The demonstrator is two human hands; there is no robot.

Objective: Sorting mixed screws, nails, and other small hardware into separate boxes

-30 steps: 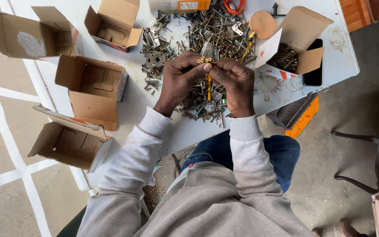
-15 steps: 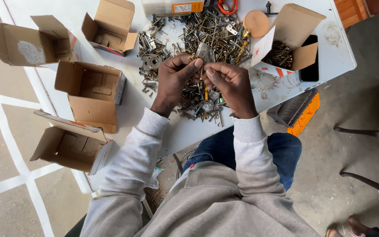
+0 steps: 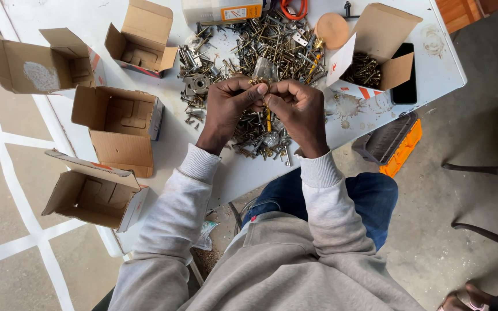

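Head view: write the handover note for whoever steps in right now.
Left hand and right hand: fingertips pinch one small brass piece together, above the hardware pile on the white table.
Done: one box at right holds dark screws.
Left: four cardboard boxes on the left sit open with no hardware inside; the pile is unsorted.

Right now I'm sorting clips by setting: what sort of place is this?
Probably a garage or home workshop: a white table heaped with loose metal hardware, open cardboard boxes, bare concrete floor.
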